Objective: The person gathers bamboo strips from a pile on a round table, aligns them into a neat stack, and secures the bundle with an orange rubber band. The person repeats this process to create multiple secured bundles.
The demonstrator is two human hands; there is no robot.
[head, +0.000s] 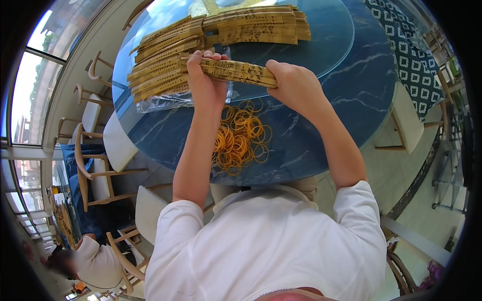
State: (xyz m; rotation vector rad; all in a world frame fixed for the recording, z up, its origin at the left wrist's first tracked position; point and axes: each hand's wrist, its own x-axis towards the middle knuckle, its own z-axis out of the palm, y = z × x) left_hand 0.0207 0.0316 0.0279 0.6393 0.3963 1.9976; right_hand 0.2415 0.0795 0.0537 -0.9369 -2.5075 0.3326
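A bundle of long, flat, yellow-brown printed strips (241,71) is held between both hands above the table. My left hand (207,77) grips its left end, thumb on top. My right hand (293,84) is closed around the right end. Behind and left of my left hand lies a fanned pile of similar strips (162,71), partly on clear plastic film (165,103). Another stack of strips (260,28) lies farther back. A loose heap of orange-yellow rubber bands (239,141) lies on the table nearer my body, partly beside my left forearm.
The round blue marble-patterned table (312,150) carries a raised glass turntable (331,56). A patterned cloth (410,56) hangs at the right. Chairs (116,139) stand around the table. A person in a white top (99,263) sits at another table, lower left.
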